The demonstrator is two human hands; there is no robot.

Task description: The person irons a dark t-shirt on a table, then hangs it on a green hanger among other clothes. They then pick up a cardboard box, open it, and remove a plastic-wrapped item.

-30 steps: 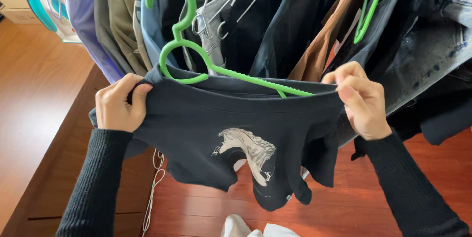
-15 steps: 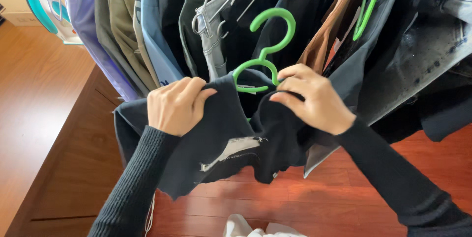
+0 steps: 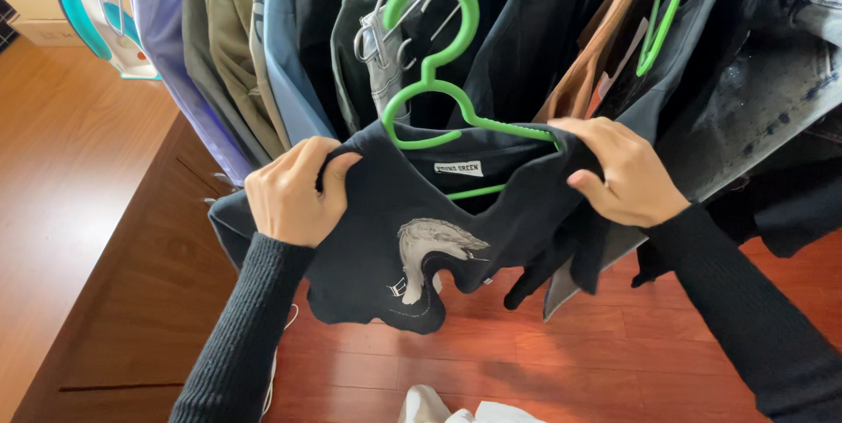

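The dark T-shirt [image 3: 395,239] w/ a pale graphic on its front hangs slack between both hands, held up in front of a packed row of hanging clothes [image 3: 544,46]. A green plastic hanger [image 3: 430,81] sits partly inside the neck opening, hook up, one arm running under the fabric toward the right shoulder. The shirt looks light & soft, prob. thin cotton: it droops and bunches wherever it isn't supported, so best grip is at the shoulder seams either side of the collar. The hanger looks stiff & smooth, likely to slip if the cloth is loose.

Left hand [image 3: 289,195] is curled into a near-fist, fingers pressed together, clutching a fold of the left shoulder, knuckles toward camera. Right hand [image 3: 623,173] grips the other shoulder over the hanger end, thumb out front, fingers wrapped round bunched cloth. Both forearms, in black ribbed sleeves, angle up & inward. Below: reddish wood floor [image 3: 614,353], a wooden cabinet [image 3: 132,283] at left.
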